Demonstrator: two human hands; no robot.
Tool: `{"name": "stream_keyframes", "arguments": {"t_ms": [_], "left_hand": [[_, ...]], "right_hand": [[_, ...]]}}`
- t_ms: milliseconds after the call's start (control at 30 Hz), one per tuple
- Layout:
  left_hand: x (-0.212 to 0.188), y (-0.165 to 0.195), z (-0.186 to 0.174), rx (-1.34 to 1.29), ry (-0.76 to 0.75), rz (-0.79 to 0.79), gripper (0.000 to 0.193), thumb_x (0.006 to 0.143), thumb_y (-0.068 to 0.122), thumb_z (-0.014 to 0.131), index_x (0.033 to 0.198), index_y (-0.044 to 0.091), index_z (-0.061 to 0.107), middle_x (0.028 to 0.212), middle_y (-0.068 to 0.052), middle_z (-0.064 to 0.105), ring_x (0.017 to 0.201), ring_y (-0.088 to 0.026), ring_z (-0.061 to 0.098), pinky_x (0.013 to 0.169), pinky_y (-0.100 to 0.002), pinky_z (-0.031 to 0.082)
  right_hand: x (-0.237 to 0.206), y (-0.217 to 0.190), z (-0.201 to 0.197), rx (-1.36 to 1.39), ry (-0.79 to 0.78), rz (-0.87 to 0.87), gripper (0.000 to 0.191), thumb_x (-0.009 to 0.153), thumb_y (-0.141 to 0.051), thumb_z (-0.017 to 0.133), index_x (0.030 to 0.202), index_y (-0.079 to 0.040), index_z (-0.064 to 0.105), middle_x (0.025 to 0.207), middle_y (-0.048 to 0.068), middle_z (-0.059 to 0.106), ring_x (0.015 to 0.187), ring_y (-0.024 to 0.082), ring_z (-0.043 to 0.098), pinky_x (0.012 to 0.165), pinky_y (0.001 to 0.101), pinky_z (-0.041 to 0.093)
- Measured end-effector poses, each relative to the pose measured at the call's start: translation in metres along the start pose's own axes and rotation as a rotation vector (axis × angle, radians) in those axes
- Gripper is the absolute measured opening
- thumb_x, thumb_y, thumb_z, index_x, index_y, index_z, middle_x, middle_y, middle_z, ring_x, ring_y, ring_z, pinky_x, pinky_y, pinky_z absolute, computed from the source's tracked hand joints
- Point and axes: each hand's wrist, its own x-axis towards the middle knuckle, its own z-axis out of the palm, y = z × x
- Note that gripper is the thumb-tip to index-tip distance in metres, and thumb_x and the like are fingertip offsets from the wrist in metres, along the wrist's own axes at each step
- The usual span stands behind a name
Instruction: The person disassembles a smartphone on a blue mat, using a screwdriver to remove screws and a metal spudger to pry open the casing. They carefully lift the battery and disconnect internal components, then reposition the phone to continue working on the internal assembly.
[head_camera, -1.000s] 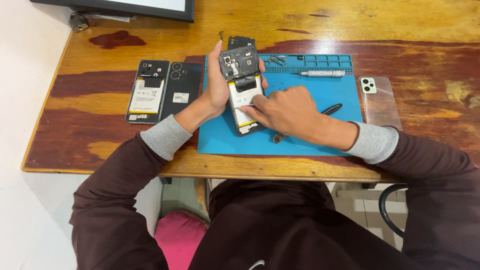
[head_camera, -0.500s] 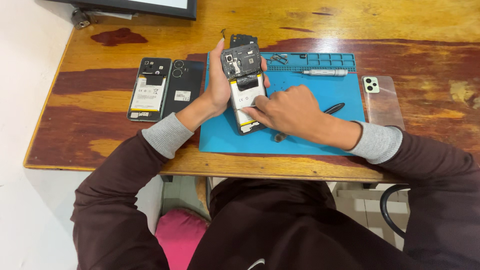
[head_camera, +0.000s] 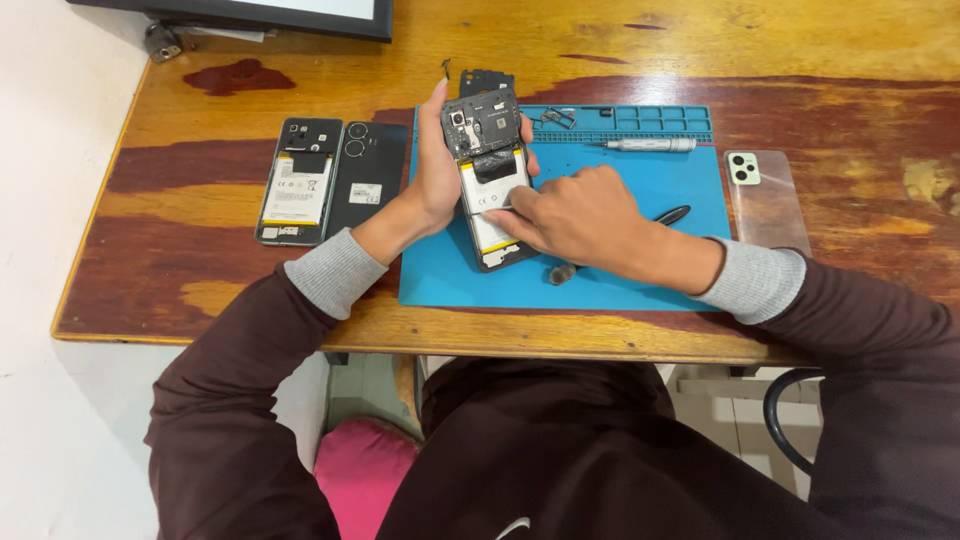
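Left hand (head_camera: 437, 180) grips opened phone (head_camera: 488, 170); right hand (head_camera: 570, 215) perhaps prying.

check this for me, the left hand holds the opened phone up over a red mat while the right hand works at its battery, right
Not quite: the mat is blue, not red, as the head view shows. The rest holds: the left hand holds the opened phone over it while the right hand works at its battery.

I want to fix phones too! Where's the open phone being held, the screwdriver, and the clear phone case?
open phone (head_camera: 490, 185), head view, on its white battery.
screwdriver (head_camera: 650, 144), head view, on its silver handle.
clear phone case (head_camera: 768, 200), head view, on its flat see-through back.
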Motion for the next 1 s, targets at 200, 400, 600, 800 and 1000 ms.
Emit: {"name": "stream_keyframes", "arguments": {"t_ms": [200,400,600,800,1000], "left_hand": [[-0.0001,0.0008,0.0014,-0.023,0.013,0.004,0.087,0.100,0.067,0.008,0.108,0.001,0.065,0.093,-0.015,0.071,0.086,-0.025,0.072,0.080,-0.038,0.060],[-0.0012,0.0016,0.0031,0.019,0.005,0.019,0.086,0.100,0.066,0.008,0.107,0.002,0.064,0.091,-0.016,0.072,0.085,-0.024,0.072,0.079,-0.038,0.060],[-0.0007,0.0019,0.0030,0.034,-0.005,0.023,0.086,0.100,0.066,0.007,0.106,0.002,0.064,0.090,-0.016,0.072,0.084,-0.024,0.072,0.079,-0.037,0.060],[-0.0005,0.0011,0.0037,-0.035,0.015,0.020,0.086,0.101,0.066,0.008,0.107,0.001,0.064,0.094,-0.012,0.070,0.085,-0.024,0.072,0.079,-0.038,0.061],[-0.0008,0.0022,0.0039,-0.005,0.023,-0.001,0.086,0.100,0.066,0.008,0.107,0.002,0.065,0.090,-0.016,0.072,0.083,-0.024,0.072,0.078,-0.037,0.061]], "right_hand": [[0.0013,0.0058,0.0015,0.111,-0.021,-0.020,0.053,0.101,-0.051,0.062,0.063,-0.014,0.064,0.043,0.006,0.050,0.034,0.026,0.050,0.036,0.0388,0.035],[0.0009,0.0070,0.0008,0.103,-0.060,-0.010,0.054,0.100,-0.052,0.062,0.062,-0.014,0.065,0.042,0.006,0.050,0.032,0.025,0.049,0.035,0.0389,0.034],[-0.0008,0.0047,0.0021,-0.027,0.064,-0.073,0.055,0.100,-0.053,0.065,0.061,-0.015,0.063,0.041,0.004,0.048,0.031,0.022,0.048,0.033,0.0363,0.032],[-0.0011,0.0048,0.0038,-0.024,0.077,-0.057,0.054,0.100,-0.053,0.065,0.061,-0.015,0.062,0.042,0.004,0.048,0.032,0.021,0.049,0.034,0.0354,0.033],[-0.0017,0.0038,0.0036,-0.008,0.065,-0.056,0.055,0.099,-0.054,0.066,0.060,-0.015,0.062,0.041,0.004,0.046,0.031,0.021,0.047,0.034,0.0354,0.032]]}}
